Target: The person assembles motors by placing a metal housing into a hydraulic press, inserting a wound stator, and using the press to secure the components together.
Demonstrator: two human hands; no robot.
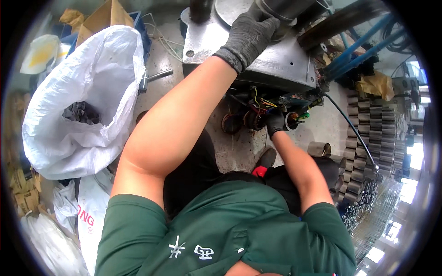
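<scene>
My left hand (251, 37), in a dark grey knitted glove, is closed at the edge of a metal cylinder (287, 8). The cylinder is over the flat steel bed of a machine (207, 50); its far part is cut off by the picture's edge. Lower down, beneath the front of the bed, my right hand (275, 122) wears a dark glove too. It is beside a copper-coloured wound coil (252, 120), with its fingers curled and mostly hidden. Coloured wires (264, 104) run just above that hand. A round pot holding green-handled tools (292, 120) stands to its right.
A big white woven sack (46, 124) with dark pieces inside fills the left, by a cardboard box (99, 20). Many metal sleeves (363, 138) are stacked at the right. A black hose (347, 122) crosses there, and blue bars (363, 46) stand at the upper right.
</scene>
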